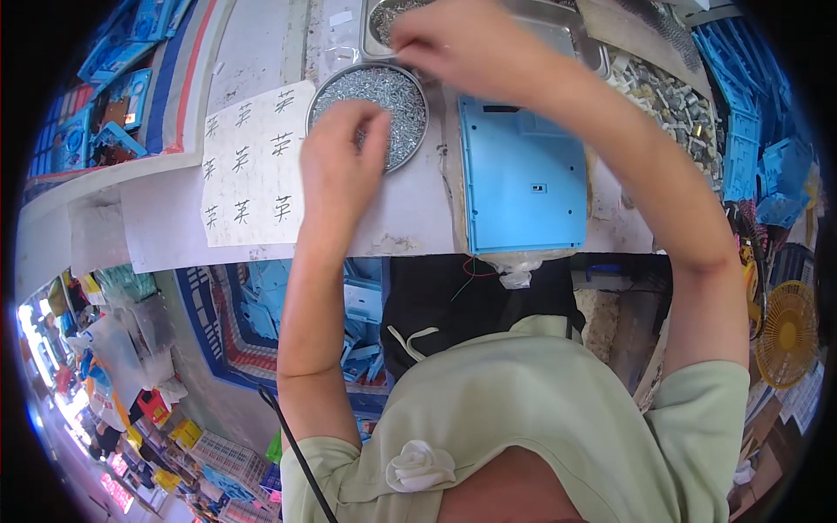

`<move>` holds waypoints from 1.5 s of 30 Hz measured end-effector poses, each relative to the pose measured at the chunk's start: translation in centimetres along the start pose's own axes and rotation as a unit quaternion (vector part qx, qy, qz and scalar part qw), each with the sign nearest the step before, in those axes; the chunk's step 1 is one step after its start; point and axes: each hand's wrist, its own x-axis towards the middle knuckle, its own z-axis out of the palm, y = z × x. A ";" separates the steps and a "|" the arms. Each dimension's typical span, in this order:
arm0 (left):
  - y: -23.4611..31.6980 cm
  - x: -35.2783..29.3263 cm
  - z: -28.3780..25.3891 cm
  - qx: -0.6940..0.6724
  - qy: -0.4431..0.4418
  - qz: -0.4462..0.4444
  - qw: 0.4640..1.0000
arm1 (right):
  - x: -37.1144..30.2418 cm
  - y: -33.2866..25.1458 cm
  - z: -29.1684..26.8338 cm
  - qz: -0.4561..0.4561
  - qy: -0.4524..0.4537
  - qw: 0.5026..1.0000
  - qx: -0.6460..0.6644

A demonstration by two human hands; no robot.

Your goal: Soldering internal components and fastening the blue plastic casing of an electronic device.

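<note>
Picking screws looks like the step in hand — the left hand [336, 161] dips bunched fingers into the round dish of screws [384, 100], the right hand [462, 48] pinches something unclear above the blue panel [523, 179] — next calls for a careful placement.

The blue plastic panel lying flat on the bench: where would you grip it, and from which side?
Probably its near edge, from the person's side. The blue plastic panel lies flat and slightly overhangs the bench edge there, so fingers could get under. The round screw dish crowds its left.
</note>
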 end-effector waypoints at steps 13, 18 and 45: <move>7.2 4.5 0.9 0.139 -0.226 0.093 0.960 | -12.5 4.5 -6.9 0.328 -0.056 0.924 0.191; 7.5 7.1 1.2 0.194 -0.313 0.116 0.922 | -13.1 5.3 -6.4 0.286 -0.083 0.936 0.187; 8.0 11.0 1.2 0.193 -0.456 0.035 0.868 | -12.5 6.0 -7.0 0.263 -0.107 0.946 0.154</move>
